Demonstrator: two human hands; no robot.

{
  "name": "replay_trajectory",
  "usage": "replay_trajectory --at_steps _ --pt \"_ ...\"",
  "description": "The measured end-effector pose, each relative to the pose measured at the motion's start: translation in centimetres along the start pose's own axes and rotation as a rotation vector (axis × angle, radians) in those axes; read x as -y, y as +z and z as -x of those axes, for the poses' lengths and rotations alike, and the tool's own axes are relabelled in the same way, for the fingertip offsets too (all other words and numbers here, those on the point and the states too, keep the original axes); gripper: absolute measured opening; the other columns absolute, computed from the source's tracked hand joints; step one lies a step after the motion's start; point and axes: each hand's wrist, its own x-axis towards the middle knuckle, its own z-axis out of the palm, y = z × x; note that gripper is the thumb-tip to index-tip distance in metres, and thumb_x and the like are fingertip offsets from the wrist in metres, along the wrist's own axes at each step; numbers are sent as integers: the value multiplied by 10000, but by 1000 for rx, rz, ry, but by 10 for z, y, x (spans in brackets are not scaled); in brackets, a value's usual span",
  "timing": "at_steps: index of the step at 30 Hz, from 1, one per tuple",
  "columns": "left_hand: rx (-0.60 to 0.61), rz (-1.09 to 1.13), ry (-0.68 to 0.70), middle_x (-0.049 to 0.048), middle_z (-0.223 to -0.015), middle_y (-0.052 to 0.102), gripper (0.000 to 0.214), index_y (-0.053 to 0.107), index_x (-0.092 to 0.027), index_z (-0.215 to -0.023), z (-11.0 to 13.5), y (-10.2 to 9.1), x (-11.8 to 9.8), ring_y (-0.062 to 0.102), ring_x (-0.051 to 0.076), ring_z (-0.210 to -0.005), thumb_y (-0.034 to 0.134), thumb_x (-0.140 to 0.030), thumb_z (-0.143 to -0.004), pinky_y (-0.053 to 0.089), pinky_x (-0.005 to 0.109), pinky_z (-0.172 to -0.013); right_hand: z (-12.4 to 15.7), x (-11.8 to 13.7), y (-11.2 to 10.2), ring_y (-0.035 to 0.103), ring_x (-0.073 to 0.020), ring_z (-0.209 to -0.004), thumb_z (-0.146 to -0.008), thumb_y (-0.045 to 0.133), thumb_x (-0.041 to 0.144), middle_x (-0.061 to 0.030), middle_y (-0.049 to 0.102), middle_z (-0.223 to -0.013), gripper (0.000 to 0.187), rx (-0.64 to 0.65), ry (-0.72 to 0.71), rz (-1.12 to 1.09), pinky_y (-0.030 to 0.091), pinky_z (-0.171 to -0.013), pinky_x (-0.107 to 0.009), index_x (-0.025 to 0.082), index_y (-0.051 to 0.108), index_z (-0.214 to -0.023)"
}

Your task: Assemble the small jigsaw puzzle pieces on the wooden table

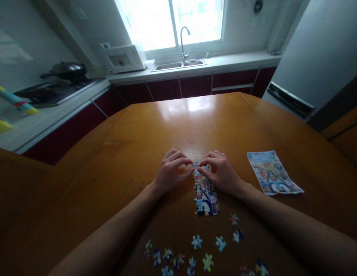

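A partly joined jigsaw puzzle lies on the wooden table in front of me, a tall strip with a dark-blue and white figure at its near end. At its far end my left hand comes in from the left, thumb and forefinger pinched at a small light-blue puzzle piece. From the right, my right hand has its thumb and forefinger closed at the same piece, its palm over the strip's upper right edge. The fingertips partly hide the piece.
Loose puzzle pieces are scattered at the table's near side, several beside my forearms. A printed picture sheet lies to the right. Beyond the table are a sink, a microwave, a stove with a pan, and a fridge.
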Motion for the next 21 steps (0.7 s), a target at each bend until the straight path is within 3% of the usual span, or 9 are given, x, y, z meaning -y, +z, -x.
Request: replay_trajectory --at_steps 8,11,14,18,21 --pt "13 9 88 21 -861 673 95 696 -224 -927 1 2 -4 562 176 -842 747 -284 -873 489 328 -775 -2 2 -4 585 -195 -846 -890 658 216 -20 657 -811 102 -23 -29 -153 414 -817 -366 222 679 -790" --pt "0 4 68 37 -940 666 164 704 -249 -1088 2 2 -1 558 182 -906 687 -246 -925 493 328 -801 -2 1 -5 573 -193 -845 -896 642 207 -18 648 -802 119 27 -25 -148 406 -820 -364 215 663 -779" --pt "67 13 108 24 -973 682 285 673 -315 -1224 4 4 1 551 176 -901 653 -236 -950 496 323 -810 -2 0 -4 566 -190 -835 -901 631 207 -15 646 -794 111 78 -30 -135 399 -818 -362 216 668 -796" --pt "83 10 110 5 -902 708 154 723 -294 -1079 3 4 1 553 168 -847 691 -284 -928 493 320 -792 -3 0 -5 563 -186 -818 -905 636 222 -12 641 -783 121 98 -34 -138 399 -812 -360 215 666 -788" --pt "43 -5 71 7 -866 715 92 728 -259 -953 1 3 0 564 172 -835 728 -332 -898 493 330 -786 -2 1 -6 577 -200 -865 -903 656 249 -22 647 -824 79 38 -31 -134 411 -832 -369 225 686 -833"
